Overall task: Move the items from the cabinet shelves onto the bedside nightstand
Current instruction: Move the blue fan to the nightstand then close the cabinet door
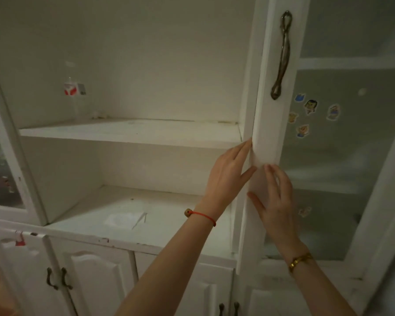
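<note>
Left hand and right hand both flat on the free edge of the glass cabinet door, fingers spread, holding nothing. Left fingers sit on the inner face of the stile, next to the right end of the upper shelf; right hand is on the outer face, just below.

Risks, near to far:
- Pinch: if the door swings toward the frame, the left fingers are between door edge and shelf end. Likely cause is pushing with the right hand before clearing the left.
- Neither hand is on the metal handle higher up; palms on painted wood can slip.
- Lower shelf: only a pale flat patch and a thin stick-like thing near its middle; can't tell what they are. Easy to miss.
- Upper shelf, back left corner: a clear bottle with red-white label and small bits beside it. Deep reach; clear plastic in dim light, easy to knock over.

Shelves look otherwise bare, so the task seems nearly done. Nightstand not in view.
</note>
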Action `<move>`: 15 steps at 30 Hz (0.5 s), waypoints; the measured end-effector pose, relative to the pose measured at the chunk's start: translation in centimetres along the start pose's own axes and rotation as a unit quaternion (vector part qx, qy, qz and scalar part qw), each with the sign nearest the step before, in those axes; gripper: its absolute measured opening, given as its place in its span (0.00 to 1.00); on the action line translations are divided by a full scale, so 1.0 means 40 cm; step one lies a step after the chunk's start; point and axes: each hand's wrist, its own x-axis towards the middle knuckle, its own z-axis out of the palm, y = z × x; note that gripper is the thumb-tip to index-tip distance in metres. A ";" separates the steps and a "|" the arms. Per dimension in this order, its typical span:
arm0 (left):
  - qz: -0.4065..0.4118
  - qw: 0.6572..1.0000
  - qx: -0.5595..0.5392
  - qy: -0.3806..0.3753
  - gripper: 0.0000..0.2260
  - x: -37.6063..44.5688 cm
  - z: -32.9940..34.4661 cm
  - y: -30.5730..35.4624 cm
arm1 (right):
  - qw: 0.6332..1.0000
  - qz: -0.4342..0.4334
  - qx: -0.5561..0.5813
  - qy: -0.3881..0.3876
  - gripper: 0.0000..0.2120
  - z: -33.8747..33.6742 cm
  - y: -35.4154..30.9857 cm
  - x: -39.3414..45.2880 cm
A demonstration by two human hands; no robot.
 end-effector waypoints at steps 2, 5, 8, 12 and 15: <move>0.005 1.000 0.000 0.008 0.27 0.007 0.012 -0.021 | 1.000 0.003 -0.018 -0.002 0.32 0.017 0.004 0.006; 0.012 1.000 0.000 0.016 0.27 0.020 0.031 -0.044 | 0.998 0.015 -0.057 -0.015 0.34 0.032 0.012 0.012; 0.016 1.000 -0.011 0.015 0.26 0.030 0.047 -0.064 | 0.996 0.026 -0.081 -0.025 0.36 0.041 0.010 0.019; 0.025 0.999 -0.024 0.029 0.26 0.032 0.060 -0.085 | 0.995 0.024 -0.089 -0.034 0.35 0.042 0.008 0.023; 0.028 0.999 -0.029 0.036 0.26 0.034 0.067 -0.092 | 0.995 0.027 -0.094 -0.036 0.35 0.044 0.005 0.027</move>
